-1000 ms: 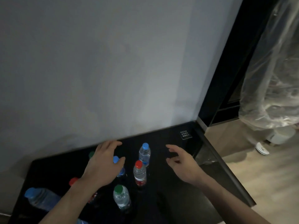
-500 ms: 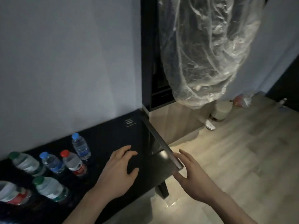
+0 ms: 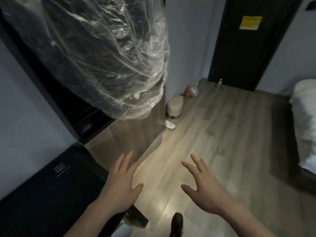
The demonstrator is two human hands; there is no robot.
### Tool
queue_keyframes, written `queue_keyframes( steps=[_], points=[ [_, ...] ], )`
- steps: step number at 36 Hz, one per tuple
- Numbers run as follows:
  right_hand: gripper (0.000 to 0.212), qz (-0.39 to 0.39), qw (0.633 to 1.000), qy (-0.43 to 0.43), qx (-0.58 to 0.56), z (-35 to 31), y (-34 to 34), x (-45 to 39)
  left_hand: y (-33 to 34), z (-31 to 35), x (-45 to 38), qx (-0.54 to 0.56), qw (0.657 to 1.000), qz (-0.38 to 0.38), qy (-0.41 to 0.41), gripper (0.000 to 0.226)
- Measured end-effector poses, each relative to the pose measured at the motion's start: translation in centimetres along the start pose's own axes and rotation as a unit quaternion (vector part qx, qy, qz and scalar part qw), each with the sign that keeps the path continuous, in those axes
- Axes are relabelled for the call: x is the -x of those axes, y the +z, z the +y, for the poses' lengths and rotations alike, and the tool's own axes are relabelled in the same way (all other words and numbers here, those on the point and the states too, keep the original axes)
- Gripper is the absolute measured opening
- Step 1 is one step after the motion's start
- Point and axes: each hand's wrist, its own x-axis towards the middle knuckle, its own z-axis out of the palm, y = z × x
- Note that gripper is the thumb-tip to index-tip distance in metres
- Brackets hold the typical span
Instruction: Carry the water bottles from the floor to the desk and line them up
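Both hands flat, empty: left hand [image 3: 120, 189], right hand [image 3: 203, 189] (over wood-grain floor [image 3: 222, 134]).

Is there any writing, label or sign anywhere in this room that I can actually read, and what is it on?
Yellow notice on the dark door: printed text, too small and blurred to read.
White markings on the black desk: rows of small marks above a line, not legible.
Nothing else in view carries readable words, brands or numbers.

No text is readable. A yellow sticker [image 3: 250, 22] sits on the dark door [image 3: 244, 48] at one o'clock, its print too blurred.
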Motion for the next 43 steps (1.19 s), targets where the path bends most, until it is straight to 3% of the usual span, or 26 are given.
queue_keyframes(
  steps=[22,32,43],
  points=[
    [0.074,0.068,0.988,0.140,0.011,18.7,-20.7,-20.6,-1.6,17.6,-39.2,-0.053,0.983,-0.010,0.173,0.073],
    [0.076,0.070,0.989,0.132,0.007,29.8,-28.2,-31.2,0.0,24.7,-53.7,-0.085,0.982,-0.010,0.166,0.072],
    [0.079,0.044,0.993,0.104,0.039,43.4,-38.7,-44.0,0.1,32.3,-69.0,-0.066,0.993,0.023,0.096,0.077]
  ],
)
